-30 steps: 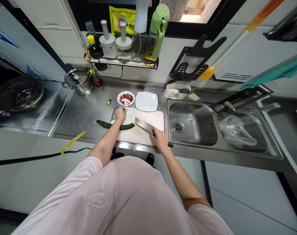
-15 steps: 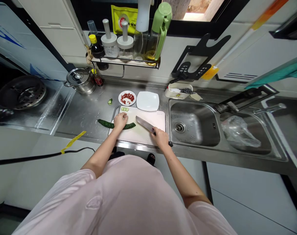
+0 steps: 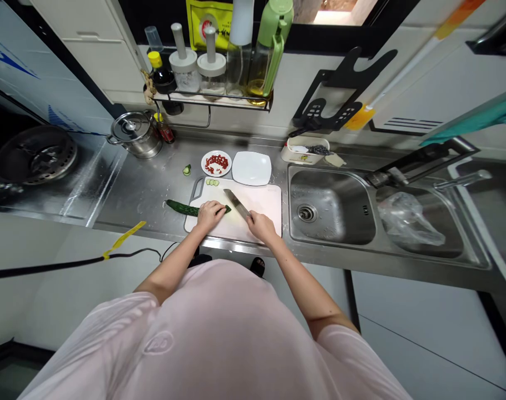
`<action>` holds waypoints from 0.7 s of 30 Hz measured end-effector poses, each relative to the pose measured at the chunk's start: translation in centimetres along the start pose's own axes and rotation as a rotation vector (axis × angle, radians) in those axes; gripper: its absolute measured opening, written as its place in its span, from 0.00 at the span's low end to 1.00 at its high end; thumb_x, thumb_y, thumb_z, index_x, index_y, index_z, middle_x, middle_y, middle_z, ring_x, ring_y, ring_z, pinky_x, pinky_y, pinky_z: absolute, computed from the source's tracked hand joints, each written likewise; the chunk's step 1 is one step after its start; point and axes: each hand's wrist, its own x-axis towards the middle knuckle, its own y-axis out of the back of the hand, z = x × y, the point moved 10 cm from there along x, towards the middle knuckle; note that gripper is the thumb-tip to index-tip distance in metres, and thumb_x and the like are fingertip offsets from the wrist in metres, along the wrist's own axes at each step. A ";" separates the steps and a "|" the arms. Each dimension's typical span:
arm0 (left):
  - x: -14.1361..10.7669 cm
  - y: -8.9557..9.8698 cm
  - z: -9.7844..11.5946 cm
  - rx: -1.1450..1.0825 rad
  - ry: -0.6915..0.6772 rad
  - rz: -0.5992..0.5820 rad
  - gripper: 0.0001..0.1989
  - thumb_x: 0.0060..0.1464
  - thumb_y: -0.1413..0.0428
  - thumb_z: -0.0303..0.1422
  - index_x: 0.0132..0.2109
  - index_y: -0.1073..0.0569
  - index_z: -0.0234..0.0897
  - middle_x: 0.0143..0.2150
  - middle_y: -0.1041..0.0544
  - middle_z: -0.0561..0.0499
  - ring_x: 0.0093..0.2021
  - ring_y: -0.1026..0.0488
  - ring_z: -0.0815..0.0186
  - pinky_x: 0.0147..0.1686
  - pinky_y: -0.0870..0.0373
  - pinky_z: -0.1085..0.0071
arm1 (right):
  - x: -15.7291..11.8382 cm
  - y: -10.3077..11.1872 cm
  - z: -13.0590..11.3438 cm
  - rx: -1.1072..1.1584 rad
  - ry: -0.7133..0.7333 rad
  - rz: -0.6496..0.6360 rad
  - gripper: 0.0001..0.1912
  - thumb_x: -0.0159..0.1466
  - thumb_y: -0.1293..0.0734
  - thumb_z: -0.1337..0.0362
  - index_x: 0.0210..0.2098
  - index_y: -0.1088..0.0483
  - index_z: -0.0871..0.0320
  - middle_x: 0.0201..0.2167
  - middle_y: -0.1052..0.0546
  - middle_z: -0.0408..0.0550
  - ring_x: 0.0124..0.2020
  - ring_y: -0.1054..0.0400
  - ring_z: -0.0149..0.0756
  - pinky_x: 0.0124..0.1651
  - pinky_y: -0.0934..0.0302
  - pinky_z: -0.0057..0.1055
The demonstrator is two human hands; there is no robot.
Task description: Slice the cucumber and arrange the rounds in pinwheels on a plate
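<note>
Fingers (image 3: pixel 218 207) of your left hand (image 3: pixel 209 216) are bent over the cucumber (image 3: pixel 183 208), gripping it close to its right end; half a second ago that hand was farther back along it, nearer the slices. Right fingers clenched round the handle of the kitchen knife (image 3: pixel 236 204); your right hand (image 3: pixel 261 226) has come in leftward, bringing the blade up beside the cucumber's right end. Blade slants away from you, tip toward the far side; cannot tell from here whether edge meets skin. My reading: cucumber steadied, blade and guiding fingertips now close neighbours. Cucumber lies crosswise, right part on the white cutting board (image 3: pixel 269 203), left part out past its edge over the steel counter (image 3: pixel 148 189). Cut cucumber slices (image 3: pixel 212 182) sit in a short row at the board's far left corner, by its grey handle (image 3: pixel 197 188), both hands off them. Beyond the board: small plate (image 3: pixel 204 161) of chopped red pieces (image 3: pixel 216 162), square white plate (image 3: pixel 251 168) beside it. Cucumber offcuts (image 3: pixel 186 170) on the counter, left of the small plate. Sink (image 3: pixel 331 205) to the right.
</note>
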 end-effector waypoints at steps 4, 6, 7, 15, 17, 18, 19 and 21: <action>0.1 -0.3 0.3 0.015 -0.028 -0.007 0.16 0.61 0.52 0.42 0.47 0.23 0.46 0.44 0.23 0.47 0.47 0.30 0.62 0.49 0.39 0.64 | 0.0 0.2 -1.2 -0.048 0.029 -0.002 0.17 0.70 0.48 0.58 0.48 0.33 0.55 0.39 0.23 0.52 0.39 0.29 0.40 0.37 0.46 0.30; 0.1 -0.6 0.4 0.031 -0.034 -0.020 0.16 0.61 0.52 0.42 0.47 0.22 0.47 0.45 0.23 0.48 0.47 0.30 0.62 0.49 0.39 0.64 | 0.0 0.3 -1.7 -0.067 0.035 -0.006 0.17 0.70 0.48 0.58 0.48 0.33 0.56 0.39 0.23 0.52 0.40 0.29 0.40 0.38 0.45 0.30; 0.1 -0.8 0.4 0.037 -0.035 -0.023 0.16 0.61 0.52 0.42 0.47 0.22 0.47 0.45 0.23 0.48 0.47 0.31 0.62 0.49 0.39 0.65 | 0.0 0.4 -1.8 -0.075 0.039 -0.009 0.16 0.70 0.48 0.59 0.49 0.34 0.56 0.39 0.23 0.52 0.40 0.29 0.40 0.38 0.45 0.30; -0.1 -1.1 0.4 0.063 -0.144 0.061 0.15 0.62 0.52 0.41 0.46 0.22 0.46 0.43 0.23 0.48 0.45 0.31 0.62 0.46 0.37 0.65 | 0.0 0.6 -2.6 -0.124 0.074 -0.033 0.18 0.71 0.50 0.59 0.49 0.34 0.56 0.40 0.23 0.52 0.42 0.29 0.40 0.40 0.44 0.30; -0.2 -0.9 0.5 0.068 -0.183 0.111 0.14 0.62 0.51 0.40 0.45 0.22 0.46 0.41 0.23 0.48 0.43 0.31 0.62 0.44 0.37 0.65 | -0.1 0.5 -2.7 -0.128 0.078 -0.053 0.18 0.71 0.51 0.59 0.50 0.35 0.56 0.40 0.23 0.53 0.42 0.29 0.40 0.41 0.44 0.30; -0.3 -0.9 0.5 0.070 -0.200 0.132 0.14 0.61 0.51 0.40 0.45 0.22 0.46 0.41 0.23 0.48 0.42 0.31 0.63 0.43 0.37 0.65 | -0.1 0.5 -2.7 -0.130 0.078 -0.061 0.19 0.71 0.52 0.59 0.51 0.35 0.57 0.40 0.23 0.53 0.42 0.29 0.40 0.42 0.44 0.31; -0.3 -0.9 0.6 0.073 -0.214 0.149 0.14 0.61 0.51 0.39 0.45 0.22 0.46 0.40 0.23 0.48 0.42 0.31 0.63 0.42 0.37 0.65 | -0.1 0.5 -2.7 -0.133 0.078 -0.067 0.19 0.72 0.52 0.59 0.51 0.35 0.57 0.40 0.23 0.53 0.43 0.29 0.40 0.42 0.44 0.31; -0.4 -0.8 0.6 0.081 -0.232 0.170 0.13 0.61 0.51 0.39 0.45 0.22 0.46 0.40 0.23 0.48 0.41 0.31 0.63 0.41 0.37 0.65 | -0.2 0.4 -2.7 -0.138 0.076 -0.077 0.19 0.72 0.52 0.58 0.51 0.36 0.56 0.41 0.23 0.54 0.43 0.29 0.40 0.43 0.44 0.31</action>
